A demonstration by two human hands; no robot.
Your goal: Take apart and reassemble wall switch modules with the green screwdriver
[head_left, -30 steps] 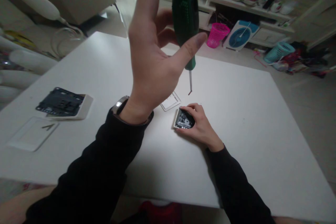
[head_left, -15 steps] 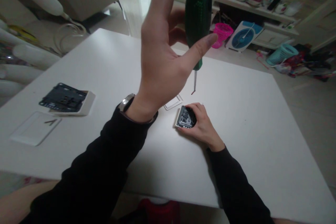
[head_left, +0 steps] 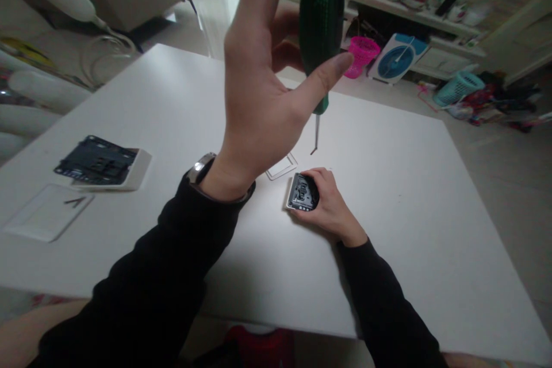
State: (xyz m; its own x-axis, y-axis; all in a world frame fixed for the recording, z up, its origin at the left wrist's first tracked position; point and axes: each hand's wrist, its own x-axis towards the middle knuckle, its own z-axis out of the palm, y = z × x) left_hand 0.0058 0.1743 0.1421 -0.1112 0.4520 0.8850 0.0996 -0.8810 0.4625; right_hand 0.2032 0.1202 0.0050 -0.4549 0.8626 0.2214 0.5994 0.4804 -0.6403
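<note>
My left hand (head_left: 267, 92), raised close to the camera, is closed around the green handle of a screwdriver (head_left: 321, 29). Its shaft points down, and a small screw (head_left: 314, 152) clings to the tip at an angle. Below and slightly right, my right hand (head_left: 330, 204) grips a wall switch or socket module (head_left: 302, 192) on the table, thumb and fingers on its sides, black back facing up. A thin white frame (head_left: 282, 167) lies beside it, partly hidden by my left hand.
On the left of the white table (head_left: 409, 253), a black plate (head_left: 95, 161) leans on a white box (head_left: 140, 169). In front lies a white cover (head_left: 43, 215) with dark screws (head_left: 74, 202). A pink basket (head_left: 362, 54) and blue fan (head_left: 397, 60) stand on the floor beyond.
The view has shifted slightly, moving everything a little to the left. Both hands keep their holds, and the screw is still at the screwdriver's tip.
</note>
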